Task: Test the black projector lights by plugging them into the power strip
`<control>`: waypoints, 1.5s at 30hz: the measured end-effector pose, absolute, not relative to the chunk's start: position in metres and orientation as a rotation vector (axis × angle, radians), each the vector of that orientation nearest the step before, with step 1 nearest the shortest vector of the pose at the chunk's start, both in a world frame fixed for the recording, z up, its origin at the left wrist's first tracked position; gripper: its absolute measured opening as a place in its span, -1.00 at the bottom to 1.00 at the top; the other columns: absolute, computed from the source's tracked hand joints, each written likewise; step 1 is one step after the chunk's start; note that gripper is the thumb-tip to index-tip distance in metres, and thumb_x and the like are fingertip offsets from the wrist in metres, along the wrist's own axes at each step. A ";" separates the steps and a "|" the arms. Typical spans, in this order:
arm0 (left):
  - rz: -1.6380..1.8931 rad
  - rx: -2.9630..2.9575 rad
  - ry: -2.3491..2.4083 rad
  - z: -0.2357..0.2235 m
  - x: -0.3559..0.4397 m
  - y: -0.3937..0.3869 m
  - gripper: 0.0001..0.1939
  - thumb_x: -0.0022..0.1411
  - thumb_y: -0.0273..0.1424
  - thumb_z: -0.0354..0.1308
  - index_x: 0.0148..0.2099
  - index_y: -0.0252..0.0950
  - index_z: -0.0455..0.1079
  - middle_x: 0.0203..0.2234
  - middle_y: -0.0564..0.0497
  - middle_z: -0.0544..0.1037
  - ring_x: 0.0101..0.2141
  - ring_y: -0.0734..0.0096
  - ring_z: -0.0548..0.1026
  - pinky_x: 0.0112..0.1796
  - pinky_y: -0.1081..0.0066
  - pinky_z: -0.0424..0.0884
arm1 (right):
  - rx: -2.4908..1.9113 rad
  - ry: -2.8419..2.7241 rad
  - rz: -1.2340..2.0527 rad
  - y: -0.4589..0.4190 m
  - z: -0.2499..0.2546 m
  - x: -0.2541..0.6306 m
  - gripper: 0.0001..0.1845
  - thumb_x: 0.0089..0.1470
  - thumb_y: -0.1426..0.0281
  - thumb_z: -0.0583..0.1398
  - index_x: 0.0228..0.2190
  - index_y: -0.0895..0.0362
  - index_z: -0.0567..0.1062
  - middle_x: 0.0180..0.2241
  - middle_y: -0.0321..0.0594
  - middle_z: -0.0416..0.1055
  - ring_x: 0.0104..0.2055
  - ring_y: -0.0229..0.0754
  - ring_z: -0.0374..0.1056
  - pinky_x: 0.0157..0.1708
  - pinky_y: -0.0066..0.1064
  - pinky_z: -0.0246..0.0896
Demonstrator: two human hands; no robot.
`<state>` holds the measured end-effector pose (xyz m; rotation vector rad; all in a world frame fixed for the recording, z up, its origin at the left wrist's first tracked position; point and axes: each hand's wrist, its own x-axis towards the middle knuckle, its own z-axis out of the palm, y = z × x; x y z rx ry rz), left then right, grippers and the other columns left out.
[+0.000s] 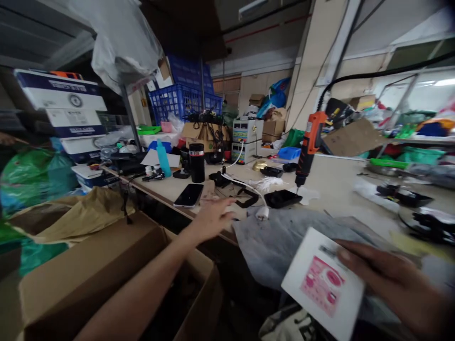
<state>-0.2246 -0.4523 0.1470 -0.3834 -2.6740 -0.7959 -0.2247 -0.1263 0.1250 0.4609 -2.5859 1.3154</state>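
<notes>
My left hand (214, 217) reaches out over the table's front edge, fingers apart, with nothing seen in it. A smartphone (189, 195) lies face up just beyond it, and a black plastic frame (246, 198) is to its right. My right hand (394, 279) grips a flat white card (325, 289) with a pink printed picture, thumb on top, low at the right. Near the middle, a white plug on a cable (262, 213) rests at the edge of a grey plastic sheet (280, 237). An orange and black electric screwdriver (309, 147) hangs with its tip near a black tray-like part (282, 199).
A large open cardboard box (95, 270) stands below the table at the left. On the table are a black tumbler (196, 163), a blue bottle (163, 159) and stacked power supply units (245, 137). Black parts (405, 195) lie at the right.
</notes>
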 end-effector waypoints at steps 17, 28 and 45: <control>-0.909 -0.789 -2.442 0.176 -0.213 -0.393 -0.65 0.14 -0.50 0.07 0.00 -0.19 0.22 -0.32 0.05 0.52 -0.28 0.32 0.49 -0.20 0.32 0.37 | 0.641 -2.087 0.345 -0.142 0.182 -0.175 -0.66 0.11 0.42 0.15 -0.07 0.27 0.41 -0.03 0.06 0.35 -0.03 0.03 0.32 -0.08 -0.14 0.31; -1.406 -1.141 -2.548 0.200 -0.236 -0.301 -0.46 -0.02 -0.34 0.26 0.01 -0.28 0.19 -0.46 0.07 0.45 -0.44 0.37 0.44 -0.42 0.41 0.32 | 0.649 -2.363 -0.053 -0.109 0.162 -0.157 -0.51 0.03 0.68 -0.04 0.02 0.40 0.31 -0.32 0.11 0.49 -0.37 0.03 0.46 -0.42 -0.20 0.43; -1.574 -0.858 -2.687 0.162 -0.217 -0.318 -0.77 0.09 -0.28 0.09 -0.26 -0.33 0.39 -0.46 -0.02 0.55 -0.56 0.39 0.45 -0.59 0.47 0.30 | -0.054 -1.946 2.466 -0.108 0.116 -0.116 -0.53 -0.01 0.02 0.22 -0.41 0.23 0.44 -0.66 -0.36 0.33 -0.75 -0.51 -0.03 -0.75 -0.62 -0.19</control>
